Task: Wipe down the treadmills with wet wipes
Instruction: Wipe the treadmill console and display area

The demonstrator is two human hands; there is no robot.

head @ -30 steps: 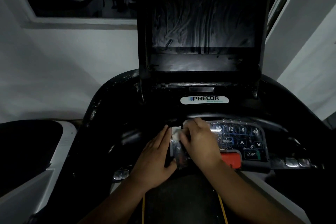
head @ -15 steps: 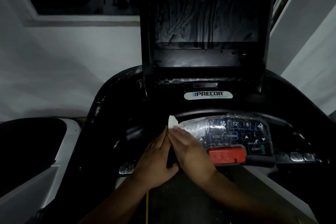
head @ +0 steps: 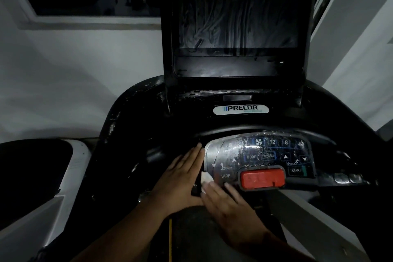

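Our left hand [head: 182,178] lies flat, fingers straight, against the black moulded console [head: 127,149], just left of the glossy silver-and-black treadmill keypad [head: 255,153]. Our right hand [head: 230,204] sits just below and to the right of it. Its fingers are laid out, though blurred, and press the small white wet wipe [head: 205,178] onto the keypad's lower left corner. The wipe peeks out between the two hands, beside the STOP label [head: 225,176]. As far as we can tell, neither hand curls round anything.

We see a few risks. Just right of our right fingertips sits the big red rectangular stop button [head: 262,177], and beyond it the small dark START key [head: 296,170]. A firm sweep to the right could press a key and start the machine. Only flat finger pressure holds the wipe, so it may bunch, slip out or drop off the panel's lower edge. The keypad's film looks wrinkled and wet, and dragging hard could lift it or push moisture under it
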